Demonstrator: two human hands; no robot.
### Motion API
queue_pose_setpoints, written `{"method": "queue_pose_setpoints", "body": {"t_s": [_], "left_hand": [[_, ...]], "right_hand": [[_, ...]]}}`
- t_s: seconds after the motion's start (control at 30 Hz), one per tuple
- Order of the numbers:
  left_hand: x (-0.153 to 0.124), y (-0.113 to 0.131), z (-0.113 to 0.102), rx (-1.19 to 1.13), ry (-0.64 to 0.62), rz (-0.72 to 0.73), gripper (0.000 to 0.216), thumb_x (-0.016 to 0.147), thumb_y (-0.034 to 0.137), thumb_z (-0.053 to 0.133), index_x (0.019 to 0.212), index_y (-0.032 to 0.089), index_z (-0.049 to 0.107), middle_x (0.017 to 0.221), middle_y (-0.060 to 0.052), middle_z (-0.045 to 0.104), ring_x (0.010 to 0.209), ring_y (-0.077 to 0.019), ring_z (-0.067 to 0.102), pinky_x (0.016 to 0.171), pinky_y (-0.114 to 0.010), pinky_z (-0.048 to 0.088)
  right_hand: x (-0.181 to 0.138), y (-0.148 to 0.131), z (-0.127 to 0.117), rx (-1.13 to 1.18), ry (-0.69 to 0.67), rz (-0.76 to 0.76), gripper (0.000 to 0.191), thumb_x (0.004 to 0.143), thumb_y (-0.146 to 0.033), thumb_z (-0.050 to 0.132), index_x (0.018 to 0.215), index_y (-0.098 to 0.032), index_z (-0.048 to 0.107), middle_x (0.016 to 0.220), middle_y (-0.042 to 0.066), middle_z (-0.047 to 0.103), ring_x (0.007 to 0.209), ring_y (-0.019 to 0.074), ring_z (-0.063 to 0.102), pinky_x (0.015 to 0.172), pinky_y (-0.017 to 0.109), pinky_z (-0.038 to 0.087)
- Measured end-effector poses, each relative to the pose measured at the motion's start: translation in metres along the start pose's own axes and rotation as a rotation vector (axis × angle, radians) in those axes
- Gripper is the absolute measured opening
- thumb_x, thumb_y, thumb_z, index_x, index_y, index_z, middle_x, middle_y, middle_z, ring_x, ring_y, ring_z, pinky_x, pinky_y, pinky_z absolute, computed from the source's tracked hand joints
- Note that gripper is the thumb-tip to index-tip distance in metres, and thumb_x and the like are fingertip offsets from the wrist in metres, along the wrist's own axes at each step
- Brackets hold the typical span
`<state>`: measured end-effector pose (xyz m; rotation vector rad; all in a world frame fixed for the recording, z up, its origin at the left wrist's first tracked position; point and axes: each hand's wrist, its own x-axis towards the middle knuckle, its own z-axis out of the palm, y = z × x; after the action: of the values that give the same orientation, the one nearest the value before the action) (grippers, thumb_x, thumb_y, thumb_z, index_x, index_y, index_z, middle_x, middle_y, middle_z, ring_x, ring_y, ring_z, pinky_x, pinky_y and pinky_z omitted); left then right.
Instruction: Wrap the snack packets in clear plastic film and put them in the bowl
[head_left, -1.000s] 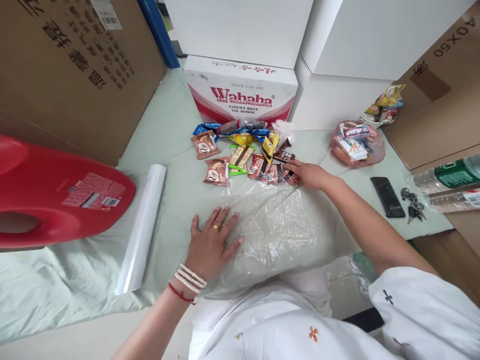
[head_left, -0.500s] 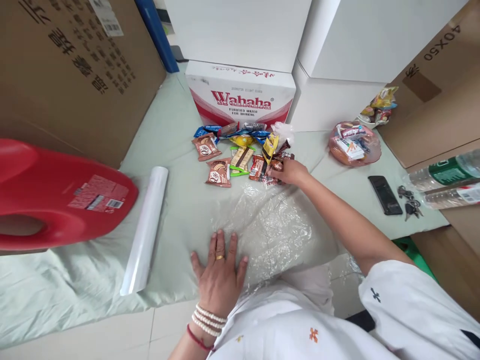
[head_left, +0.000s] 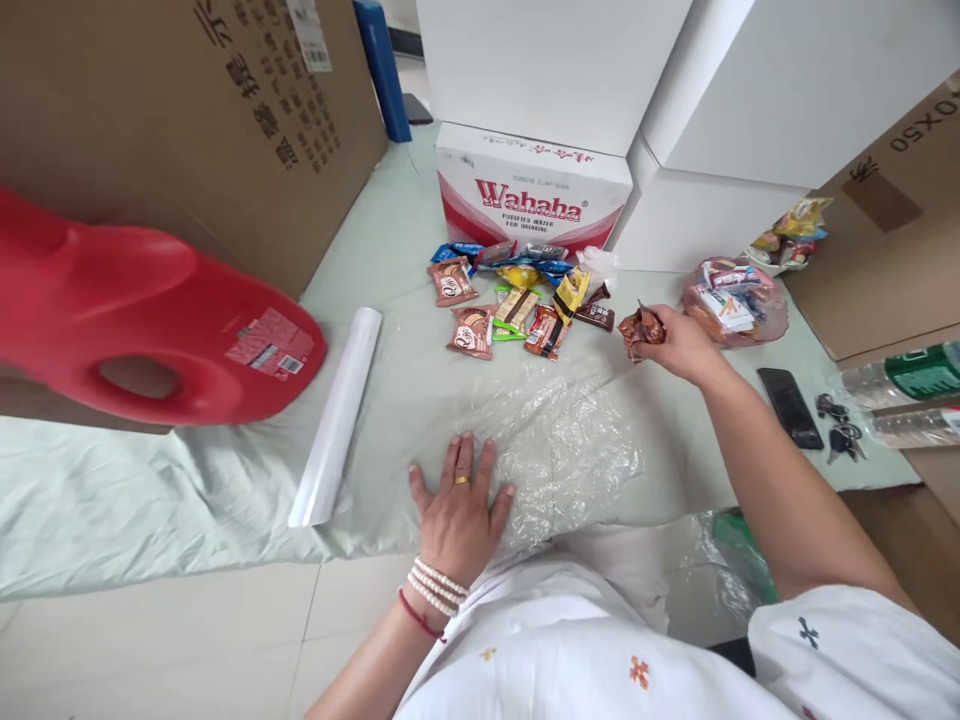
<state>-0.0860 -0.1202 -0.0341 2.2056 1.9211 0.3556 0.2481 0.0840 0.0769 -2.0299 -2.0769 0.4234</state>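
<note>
My left hand lies flat with fingers spread at the table's front, touching the left edge of a crinkled clear plastic sheet. Closed around a brown snack packet, my right hand hovers between the snack pile and the pink bowl. Part of the packet is hidden by the fingers. The pile has brown-wrapped biscuits, a green-edged wafer packet, a yellow packet, a red-brown packet and a dark brown bar.
A Wahaha water carton stands behind the snacks, below white boxes. On the left are a white roll and a large red jug. A phone, keys and plastic bottles lie at the right.
My right hand has lifted a brown packet from the pile's right end and carried it rightward toward the pink bowl. My left hand stays flat. The camera view has shifted.
</note>
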Motion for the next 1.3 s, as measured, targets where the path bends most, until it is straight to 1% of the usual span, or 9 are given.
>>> {"method": "queue_pose_setpoints", "body": {"t_s": [0.17, 0.33, 0.5, 0.7, 0.9, 1.0, 1.13, 1.23, 1.3], "left_hand": [[0.011, -0.004, -0.004, 0.007, -0.047, -0.015, 0.066, 0.099, 0.049, 0.048, 0.157, 0.021, 0.043, 0.166, -0.020, 0.034, 0.152, -0.0404, 0.036, 0.118, -0.080, 0.004], [0.012, -0.013, -0.005, 0.006, -0.040, 0.037, 0.068, 0.098, 0.050, 0.049, 0.158, 0.020, 0.042, 0.167, -0.021, 0.030, 0.152, -0.0409, 0.036, 0.119, -0.078, 0.005], [0.003, -0.028, -0.012, -0.044, 0.033, 0.099, 0.060, 0.100, 0.044, 0.047, 0.157, 0.026, 0.045, 0.170, -0.016, 0.027, 0.153, -0.0360, 0.036, 0.123, -0.066, 0.020], [0.000, -0.033, -0.018, 0.010, 0.046, 0.087, 0.047, 0.100, 0.039, 0.049, 0.145, 0.033, 0.060, 0.160, -0.010, 0.048, 0.152, -0.0381, 0.036, 0.123, -0.069, 0.010], [-0.002, -0.034, -0.016, 0.018, 0.095, 0.062, 0.051, 0.099, 0.036, 0.050, 0.149, 0.027, 0.056, 0.163, -0.015, 0.042, 0.153, -0.0383, 0.035, 0.122, -0.068, 0.015], [-0.005, -0.044, -0.021, 0.024, 0.149, 0.182, 0.055, 0.095, 0.020, 0.047, 0.147, 0.030, 0.058, 0.161, -0.011, 0.046, 0.154, -0.0340, 0.034, 0.126, -0.064, 0.012], [-0.008, -0.061, -0.030, -0.020, -0.017, 0.436, 0.072, 0.081, 0.011, 0.047, 0.149, 0.034, 0.054, 0.155, -0.006, 0.055, 0.155, -0.0315, 0.034, 0.126, -0.067, -0.002], [-0.007, -0.063, -0.030, -0.059, -0.096, 0.464, 0.060, 0.083, 0.024, 0.055, 0.143, 0.029, 0.061, 0.152, -0.010, 0.058, 0.153, -0.0361, 0.036, 0.125, -0.069, -0.001], [-0.003, -0.060, -0.027, -0.100, -0.044, 0.402, 0.037, 0.088, 0.031, 0.058, 0.122, 0.028, 0.073, 0.140, -0.009, 0.068, 0.149, -0.0364, 0.042, 0.125, -0.069, 0.004]], "right_hand": [[-0.053, -0.073, 0.001, -0.038, -0.295, -0.561, 0.059, 0.083, -0.024, 0.071, 0.140, -0.023, 0.057, 0.123, 0.009, 0.068, 0.112, 0.0261, 0.063, 0.096, 0.034, 0.048], [-0.067, -0.115, 0.058, -0.300, -0.463, -0.644, 0.046, 0.095, -0.022, 0.060, 0.140, -0.019, 0.057, 0.121, 0.016, 0.067, 0.111, 0.0298, 0.061, 0.090, 0.037, 0.048], [-0.067, -0.095, 0.071, -0.122, -0.471, -0.664, 0.080, 0.081, -0.029, 0.080, 0.153, -0.021, 0.045, 0.150, 0.017, 0.051, 0.126, 0.0336, 0.056, 0.097, 0.041, 0.047], [-0.069, -0.090, 0.061, -0.083, -0.462, -0.529, 0.053, 0.091, -0.032, 0.071, 0.142, -0.025, 0.056, 0.120, 0.011, 0.065, 0.107, 0.0278, 0.065, 0.080, 0.032, 0.046], [-0.076, -0.092, 0.068, -0.057, -0.437, -0.492, 0.061, 0.091, -0.035, 0.072, 0.146, -0.023, 0.050, 0.137, 0.015, 0.057, 0.113, 0.0302, 0.064, 0.084, 0.035, 0.050], [-0.092, -0.070, 0.062, 0.116, -0.335, -0.570, 0.068, 0.095, -0.044, 0.067, 0.155, -0.025, 0.040, 0.154, 0.017, 0.043, 0.127, 0.0315, 0.058, 0.096, 0.043, 0.052], [-0.132, -0.022, 0.063, 0.256, -0.319, -0.714, 0.072, 0.090, -0.052, 0.072, 0.153, -0.029, 0.044, 0.148, 0.016, 0.051, 0.131, 0.0325, 0.052, 0.108, 0.052, 0.047], [-0.156, 0.005, 0.082, 0.227, -0.214, -0.667, 0.040, 0.096, -0.041, 0.065, 0.133, -0.028, 0.062, 0.139, 0.016, 0.058, 0.126, 0.0319, 0.054, 0.105, 0.055, 0.048], [-0.158, 0.008, 0.090, 0.244, -0.148, -0.643, 0.020, 0.101, -0.030, 0.055, 0.115, -0.028, 0.069, 0.131, 0.014, 0.063, 0.121, 0.0293, 0.056, 0.102, 0.053, 0.049]]}}
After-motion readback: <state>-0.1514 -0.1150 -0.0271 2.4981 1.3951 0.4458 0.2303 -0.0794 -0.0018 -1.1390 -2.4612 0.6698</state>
